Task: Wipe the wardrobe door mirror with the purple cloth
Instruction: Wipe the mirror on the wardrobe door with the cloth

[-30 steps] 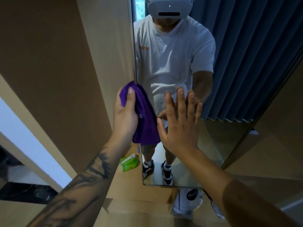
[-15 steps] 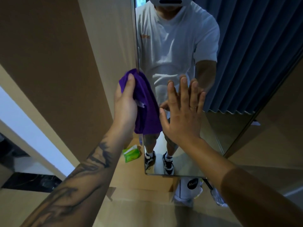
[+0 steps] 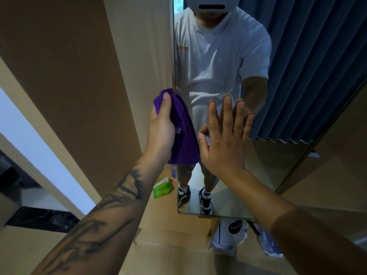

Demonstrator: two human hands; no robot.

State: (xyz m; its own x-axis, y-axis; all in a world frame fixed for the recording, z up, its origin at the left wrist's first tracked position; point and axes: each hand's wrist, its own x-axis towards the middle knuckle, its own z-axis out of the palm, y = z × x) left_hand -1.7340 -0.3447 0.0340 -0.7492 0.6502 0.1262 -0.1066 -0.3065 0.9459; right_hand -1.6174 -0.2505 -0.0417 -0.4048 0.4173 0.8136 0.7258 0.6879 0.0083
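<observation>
The cloth (image 3: 181, 130) is purple and bunched up. It sits against the left edge of the mirror (image 3: 224, 62), about halfway up. The left hand (image 3: 161, 130) grips it, with the thumb over the top fold. The rest of the cloth hangs down below the hand.

The right hand (image 3: 224, 139) is flat and open. Its fingers press on the glass just beside the cloth, so it looks like it steadies the door.

This looks like the wiping step, at the left edge. Next the cloth likely needs to slide across the glass. The right hand is in the way and would need to move.

A green pack (image 3: 161, 188) lies on the floor near the mirror's bottom left corner.
</observation>
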